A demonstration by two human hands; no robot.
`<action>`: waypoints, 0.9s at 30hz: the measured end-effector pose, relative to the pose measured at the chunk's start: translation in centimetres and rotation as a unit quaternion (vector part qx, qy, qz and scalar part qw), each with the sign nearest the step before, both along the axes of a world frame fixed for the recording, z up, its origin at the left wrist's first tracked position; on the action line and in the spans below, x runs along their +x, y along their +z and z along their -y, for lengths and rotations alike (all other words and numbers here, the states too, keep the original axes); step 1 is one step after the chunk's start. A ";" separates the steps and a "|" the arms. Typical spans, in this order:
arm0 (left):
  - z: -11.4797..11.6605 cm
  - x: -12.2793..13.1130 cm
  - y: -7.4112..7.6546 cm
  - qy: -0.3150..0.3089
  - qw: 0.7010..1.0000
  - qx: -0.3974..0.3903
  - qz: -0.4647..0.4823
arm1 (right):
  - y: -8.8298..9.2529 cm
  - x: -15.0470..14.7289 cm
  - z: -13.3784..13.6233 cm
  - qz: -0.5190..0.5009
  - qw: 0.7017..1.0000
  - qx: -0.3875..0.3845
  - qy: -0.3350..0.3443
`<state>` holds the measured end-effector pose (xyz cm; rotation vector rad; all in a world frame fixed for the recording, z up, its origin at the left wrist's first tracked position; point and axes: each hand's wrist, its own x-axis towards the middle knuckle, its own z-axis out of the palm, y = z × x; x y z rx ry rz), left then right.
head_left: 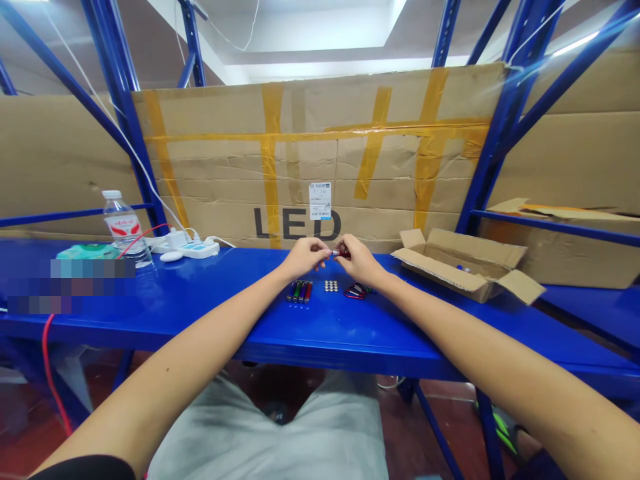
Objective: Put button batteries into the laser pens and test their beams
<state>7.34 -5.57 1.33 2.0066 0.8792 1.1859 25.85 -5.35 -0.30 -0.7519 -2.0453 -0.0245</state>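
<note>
Your right hand grips a shiny, dark-red, slim tube; your left hand narrows beside its end, contents unclear.

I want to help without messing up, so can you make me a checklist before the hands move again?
1. Red tube gripped: ok, the right hand holds it.
2. Left hand near the tube's end: ok, but whether it holds something tiny: cannot tell.
3. Spare tubes lined up: ok, side by side on the table.
4. Small silver discs together: ok, in a neat group.
5. Clips spread apart: not ok, they overlap in a heap.
6. Cardboard box open: ok, flaps out.
</note>
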 end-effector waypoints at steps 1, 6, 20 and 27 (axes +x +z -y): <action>-0.1 0.0 0.0 -0.004 1.000 -0.005 0.006 | 0.1 0.0 0.2 -0.003 1.000 0.019 -0.001; -0.3 0.2 0.2 -0.025 0.999 0.015 0.041 | 0.6 0.0 0.7 -0.024 0.999 0.046 0.006; 0.2 0.4 0.3 -0.024 0.999 0.029 0.018 | 0.6 0.0 0.6 -0.046 0.996 -0.069 0.015; -0.3 0.2 0.5 -0.030 0.999 0.018 0.025 | 1.3 -0.3 1.4 -0.020 0.999 -0.038 0.004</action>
